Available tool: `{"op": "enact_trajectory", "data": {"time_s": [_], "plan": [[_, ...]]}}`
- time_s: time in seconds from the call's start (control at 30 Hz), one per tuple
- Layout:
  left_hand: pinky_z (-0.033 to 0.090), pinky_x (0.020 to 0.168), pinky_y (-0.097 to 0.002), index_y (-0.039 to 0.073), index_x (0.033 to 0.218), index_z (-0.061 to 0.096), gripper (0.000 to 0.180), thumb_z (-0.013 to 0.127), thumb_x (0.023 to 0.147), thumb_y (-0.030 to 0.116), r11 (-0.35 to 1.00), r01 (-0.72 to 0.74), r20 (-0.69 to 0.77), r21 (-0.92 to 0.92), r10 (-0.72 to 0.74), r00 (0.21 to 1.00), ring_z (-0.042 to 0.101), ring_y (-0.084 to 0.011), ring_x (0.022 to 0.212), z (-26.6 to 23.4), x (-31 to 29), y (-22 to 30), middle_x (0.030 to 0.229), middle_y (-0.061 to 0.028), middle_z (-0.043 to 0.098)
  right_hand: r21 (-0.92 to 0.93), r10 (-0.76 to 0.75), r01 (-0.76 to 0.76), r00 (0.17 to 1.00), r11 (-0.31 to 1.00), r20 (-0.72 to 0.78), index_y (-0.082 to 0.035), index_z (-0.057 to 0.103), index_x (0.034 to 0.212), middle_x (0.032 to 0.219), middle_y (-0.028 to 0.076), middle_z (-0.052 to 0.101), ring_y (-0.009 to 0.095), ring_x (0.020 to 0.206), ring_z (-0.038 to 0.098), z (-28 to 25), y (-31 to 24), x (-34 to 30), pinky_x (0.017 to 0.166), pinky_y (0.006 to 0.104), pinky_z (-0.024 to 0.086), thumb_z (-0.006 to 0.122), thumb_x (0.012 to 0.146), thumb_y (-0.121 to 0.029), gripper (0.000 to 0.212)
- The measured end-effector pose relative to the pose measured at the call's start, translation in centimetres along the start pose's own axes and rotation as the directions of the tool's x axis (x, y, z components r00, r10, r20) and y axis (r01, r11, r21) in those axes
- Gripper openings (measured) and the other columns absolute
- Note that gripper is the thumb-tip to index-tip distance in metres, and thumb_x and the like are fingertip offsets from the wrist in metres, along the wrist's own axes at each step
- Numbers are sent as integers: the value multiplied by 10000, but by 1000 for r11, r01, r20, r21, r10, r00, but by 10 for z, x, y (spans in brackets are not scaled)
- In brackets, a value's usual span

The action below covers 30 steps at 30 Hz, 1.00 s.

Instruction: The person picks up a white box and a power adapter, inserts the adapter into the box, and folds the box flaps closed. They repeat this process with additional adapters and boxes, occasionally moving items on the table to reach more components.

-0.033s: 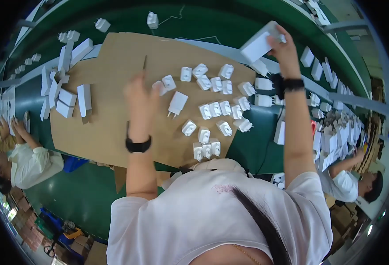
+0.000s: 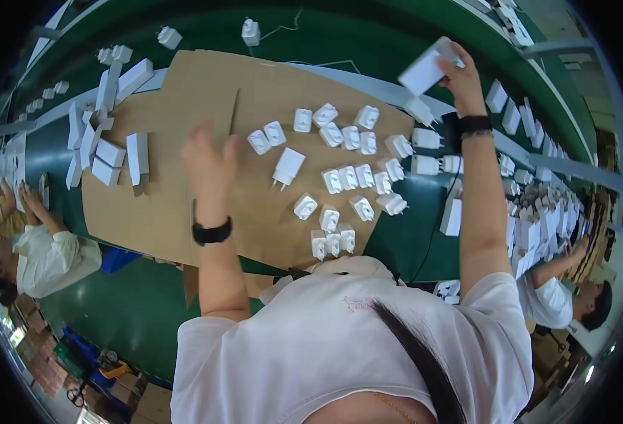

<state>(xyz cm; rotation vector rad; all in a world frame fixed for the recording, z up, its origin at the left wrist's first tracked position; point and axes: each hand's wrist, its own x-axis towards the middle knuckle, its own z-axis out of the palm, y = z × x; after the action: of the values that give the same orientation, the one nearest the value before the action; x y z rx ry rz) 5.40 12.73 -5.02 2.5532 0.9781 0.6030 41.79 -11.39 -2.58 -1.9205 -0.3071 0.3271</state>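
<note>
Raised at the far right of the cardboard, my right hand (image 2: pixel 462 81) grips a small white box (image 2: pixel 424 71), its fingers wrapped round the box's right end. A white plug adapter (image 2: pixel 419 111) lies just below that box. My left hand (image 2: pixel 211 162), blurred by motion, hovers over the cardboard sheet (image 2: pixel 163 205) with thumb and fingers apart and nothing in it. To its right lie two white adapters (image 2: pixel 266 136) side by side and a larger white charger (image 2: pixel 288 167) with its prongs toward me. Several more white adapters (image 2: pixel 347 177) are spread across the sheet's right half.
White boxes (image 2: pixel 106 162) are heaped at the sheet's left end, beside a lone upright box (image 2: pixel 137 157). Many white boxes (image 2: pixel 538 226) crowd the right side near a co-worker (image 2: pixel 559 297). Another person (image 2: pixel 50 261) works at the left. More adapters stand on the green shelf (image 2: pixel 212 32).
My left hand has shifted left, away from the paired adapters, leaving them fully visible. My right hand, still holding the white box, has moved slightly right.
</note>
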Motion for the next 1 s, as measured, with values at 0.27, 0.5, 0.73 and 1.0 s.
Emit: {"op": "enact_trajectory", "data": {"time_s": [0.27,0.5,0.73,1.0], "plan": [[386,884,-445,-9,1179,457,615,663,711,332,782,497,-277,376,-417,866,466,-409,1048,-32,1,-190,1107,-267,511,-484,-311,340,940,806,143,-98,412,1267,1150,227,524,297,930,564,19,59,59,799,353,447,661,758,-284,596],[448,773,-378,-31,1086,511,505,679,712,264,810,570,12,136,-577,817,572,-313,936,-53,25,-143,1021,-196,584,-668,-27,516,801,537,597,-70,558,1078,1009,188,583,350,956,545,16,60,-23,828,373,442,700,578,-70,519],[460,829,-331,27,1156,418,499,657,719,57,71,565,545,-822,-190,817,567,-208,947,-34,-12,37,1044,-107,552,9,-241,251,919,968,312,-45,491,1014,881,68,557,149,779,573,42,-37,-83,655,254,481,668,693,-66,368],[337,980,-428,50,1206,375,377,507,870,158,-782,388,647,-488,-25,762,463,-254,1107,-24,-6,106,1154,-131,495,485,-263,102,924,868,276,-42,412,1012,897,92,561,104,586,544,60,-116,-198,443,194,435,680,734,-104,392]]}}
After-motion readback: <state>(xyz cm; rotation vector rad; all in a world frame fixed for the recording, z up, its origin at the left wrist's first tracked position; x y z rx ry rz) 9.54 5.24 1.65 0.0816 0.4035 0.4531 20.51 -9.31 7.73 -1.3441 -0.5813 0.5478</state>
